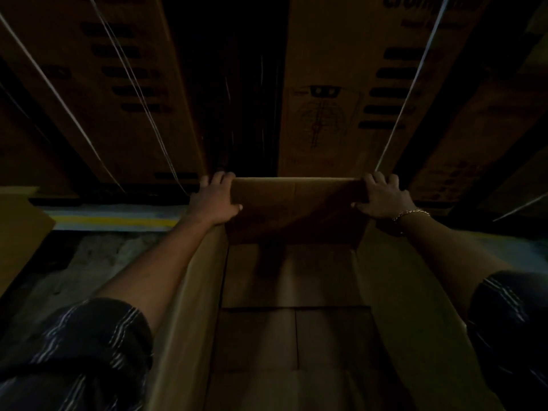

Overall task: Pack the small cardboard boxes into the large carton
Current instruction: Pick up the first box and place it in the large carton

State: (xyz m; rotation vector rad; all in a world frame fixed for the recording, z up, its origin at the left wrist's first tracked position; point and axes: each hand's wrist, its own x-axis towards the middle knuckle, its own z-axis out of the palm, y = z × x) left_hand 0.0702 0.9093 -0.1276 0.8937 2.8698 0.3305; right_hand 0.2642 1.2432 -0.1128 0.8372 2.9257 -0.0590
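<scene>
Small cardboard boxes are not in sight anywhere, so no packing has begun and all of it is left to do. On the left side, the left hand [215,200] has its fingers [221,177] curled tight over the far corner of the large carton [189,307], which stands open on the floor right in front of the person, looking empty inside though it is dark. On the right side, the right hand [382,197] grips the other far corner the same way, with a gold bracelet [410,214] on its wrist.
</scene>
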